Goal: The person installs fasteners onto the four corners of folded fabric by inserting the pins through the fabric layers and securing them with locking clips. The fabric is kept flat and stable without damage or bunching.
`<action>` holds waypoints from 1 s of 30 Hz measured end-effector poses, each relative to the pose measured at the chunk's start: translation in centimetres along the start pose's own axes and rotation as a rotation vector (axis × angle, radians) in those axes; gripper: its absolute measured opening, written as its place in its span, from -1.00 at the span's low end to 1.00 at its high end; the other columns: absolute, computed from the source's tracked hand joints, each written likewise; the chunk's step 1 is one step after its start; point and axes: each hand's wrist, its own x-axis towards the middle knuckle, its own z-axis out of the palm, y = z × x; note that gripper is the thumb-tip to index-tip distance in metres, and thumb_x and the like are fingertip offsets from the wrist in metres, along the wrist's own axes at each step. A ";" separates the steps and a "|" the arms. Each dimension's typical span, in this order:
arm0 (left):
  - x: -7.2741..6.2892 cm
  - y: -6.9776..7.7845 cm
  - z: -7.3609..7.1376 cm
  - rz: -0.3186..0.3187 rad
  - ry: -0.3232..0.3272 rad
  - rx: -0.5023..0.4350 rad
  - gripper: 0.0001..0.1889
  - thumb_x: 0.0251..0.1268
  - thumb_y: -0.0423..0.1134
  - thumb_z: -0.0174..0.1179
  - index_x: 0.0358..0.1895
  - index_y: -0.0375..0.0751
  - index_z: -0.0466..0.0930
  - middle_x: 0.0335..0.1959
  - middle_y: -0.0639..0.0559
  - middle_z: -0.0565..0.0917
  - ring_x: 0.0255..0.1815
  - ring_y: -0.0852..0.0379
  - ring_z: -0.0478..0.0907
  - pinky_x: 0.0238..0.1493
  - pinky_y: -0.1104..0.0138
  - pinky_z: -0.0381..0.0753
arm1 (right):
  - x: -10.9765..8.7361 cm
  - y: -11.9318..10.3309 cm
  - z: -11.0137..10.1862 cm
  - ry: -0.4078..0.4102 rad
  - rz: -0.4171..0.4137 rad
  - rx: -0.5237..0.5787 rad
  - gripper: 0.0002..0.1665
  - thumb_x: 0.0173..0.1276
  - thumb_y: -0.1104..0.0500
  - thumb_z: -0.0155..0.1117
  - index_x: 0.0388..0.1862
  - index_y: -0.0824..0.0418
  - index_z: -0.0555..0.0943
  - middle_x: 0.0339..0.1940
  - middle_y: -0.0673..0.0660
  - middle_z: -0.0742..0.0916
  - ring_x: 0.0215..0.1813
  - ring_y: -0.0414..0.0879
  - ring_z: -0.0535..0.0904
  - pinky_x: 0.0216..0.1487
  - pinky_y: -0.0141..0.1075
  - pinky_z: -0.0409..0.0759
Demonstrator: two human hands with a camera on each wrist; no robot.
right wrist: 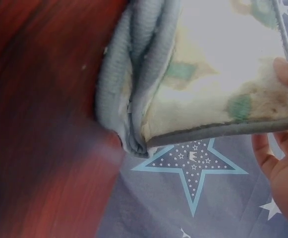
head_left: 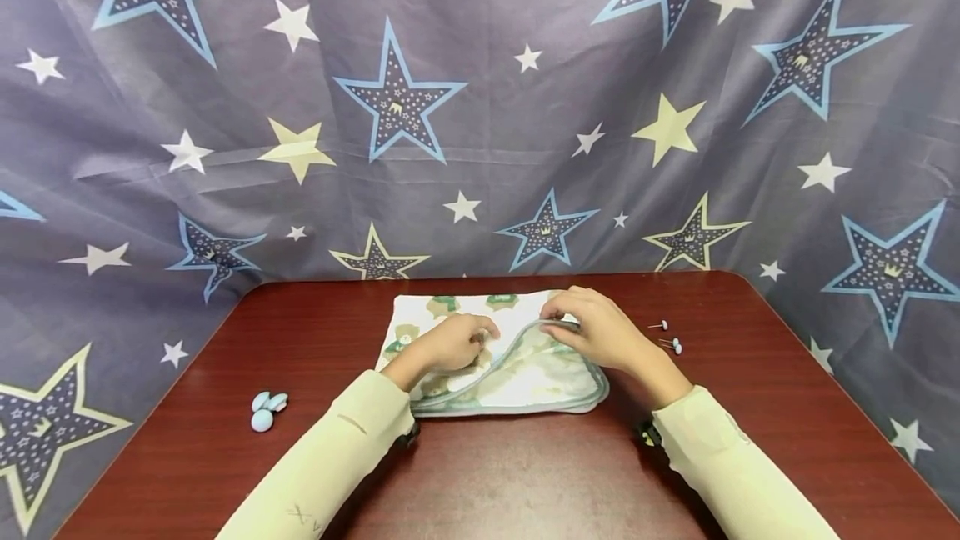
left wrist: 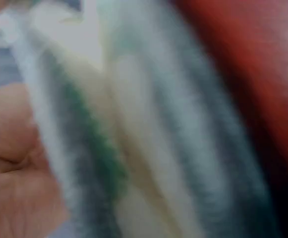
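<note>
A folded white cloth [head_left: 442,307] with a bear print and grey-green edging lies on the table. My right hand [head_left: 600,332] pinches its upper layer near the far right corner, thumb on one side and fingers on the other. In the right wrist view that layer [right wrist: 218,74] stands lifted, away from the folded edging below. My left hand [head_left: 453,342] is over the cloth's left half, behind the raised edging, its fingers bent. Whether those fingertips grip any fabric is hidden. The left wrist view is blurred, showing the palm [left wrist: 20,193] beside the edging [left wrist: 64,134].
Several smooth light-blue caps [head_left: 262,420] lie left on the dark red table [head_left: 495,482]. To the right, beyond my right wrist, are several pins with pale round heads [head_left: 663,325]. A grey star-patterned curtain [head_left: 487,148] hangs behind the table.
</note>
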 end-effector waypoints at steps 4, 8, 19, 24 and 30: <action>0.3 0.4 0.1 0.096 -0.038 0.068 -0.61 0.24 -0.47 0.03 0.04 -0.10 0.71 -0.41 0.15 0.67 -0.42 0.26 0.49 -0.16 0.30 0.54 | 0.0 0.0 -0.1 -0.008 0.018 0.000 -0.86 0.29 0.17 0.52 -0.24 0.04 0.69 -0.29 -0.15 0.71 -0.16 -0.21 0.59 -0.12 -0.23 0.55; 0.4 0.6 0.1 0.190 -0.091 0.086 -0.66 0.17 -0.49 0.16 -0.01 -0.14 0.69 -0.25 0.10 0.69 -0.30 0.29 0.54 -0.13 0.36 0.55 | 0.0 0.0 -0.1 -0.014 0.014 0.004 -0.86 0.30 0.17 0.51 -0.23 0.04 0.69 -0.29 -0.15 0.71 -0.16 -0.21 0.59 -0.12 -0.22 0.55; 0.4 1.4 0.4 0.279 -0.065 0.250 -0.92 0.26 -0.42 0.29 -0.30 -0.15 0.68 -0.53 0.18 0.56 -0.51 0.31 0.38 -0.37 0.40 0.42 | 0.0 -0.1 0.2 -0.019 -0.001 0.016 -0.85 0.28 0.19 0.52 -0.25 0.06 0.69 -0.30 -0.14 0.70 -0.16 -0.18 0.59 -0.10 -0.20 0.54; 0.2 0.7 0.3 0.171 -0.016 0.191 -0.81 0.56 -0.23 0.13 0.06 -0.10 0.70 -0.32 0.16 0.70 -0.34 0.30 0.53 -0.09 0.31 0.56 | 0.0 0.0 0.4 -0.019 -0.017 0.013 -0.85 0.28 0.19 0.52 -0.25 0.07 0.68 -0.28 -0.11 0.71 -0.13 -0.16 0.60 -0.07 -0.20 0.54; 0.5 0.4 0.5 -0.049 0.030 -0.360 -0.71 0.65 -0.25 0.00 0.09 -0.41 0.60 -0.34 -0.11 0.71 -0.41 0.20 0.59 -0.26 0.31 0.66 | 0.1 -0.2 0.5 -0.009 -0.033 0.015 -0.85 0.28 0.22 0.52 -0.25 0.09 0.68 -0.28 -0.10 0.72 -0.10 -0.14 0.62 -0.04 -0.18 0.55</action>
